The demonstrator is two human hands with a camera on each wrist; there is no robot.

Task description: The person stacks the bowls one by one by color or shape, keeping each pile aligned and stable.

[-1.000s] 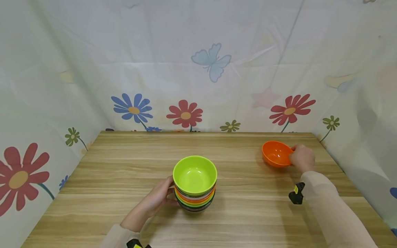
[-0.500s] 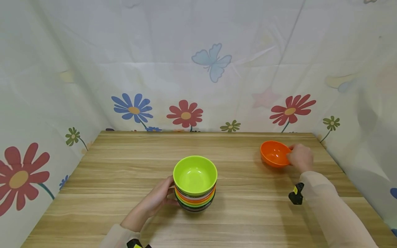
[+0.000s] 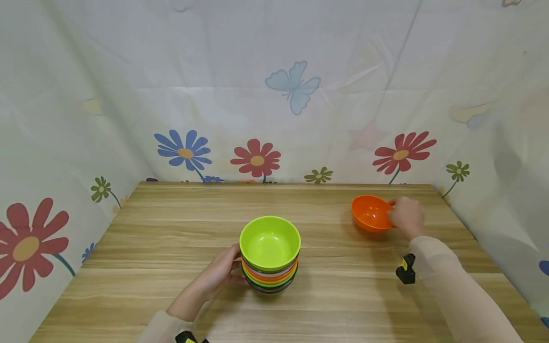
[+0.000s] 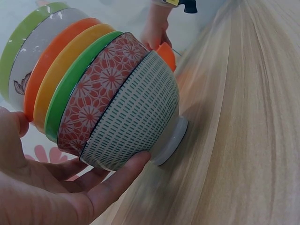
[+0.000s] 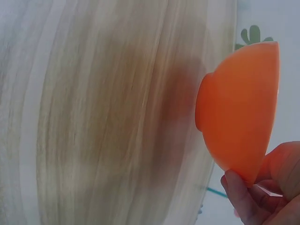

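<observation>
A stack of nested bowls (image 3: 270, 278) stands on the table, with a lime green bowl (image 3: 270, 243) on top. In the left wrist view, the stack's bottom bowl (image 4: 136, 112) is white with green dashes, under a red flowered bowl (image 4: 101, 86) and several plain-coloured ones. My left hand (image 3: 220, 271) rests against the stack's left side, its fingers spread and nearly straight. At the table's right rear, my right hand (image 3: 407, 216) pinches the rim of an orange bowl (image 3: 371, 213). The right wrist view shows this bowl (image 5: 241, 108) upright, its foot seemingly just off the table.
The wood-grain table (image 3: 171, 219) is bounded behind and at the sides by a white curtain (image 3: 214, 62) printed with flowers and a butterfly. Table surface lies between the stack and the orange bowl.
My right hand has moved a little to the left with the orange bowl, towards the stack. The left hand and the stack have stayed where they were.
</observation>
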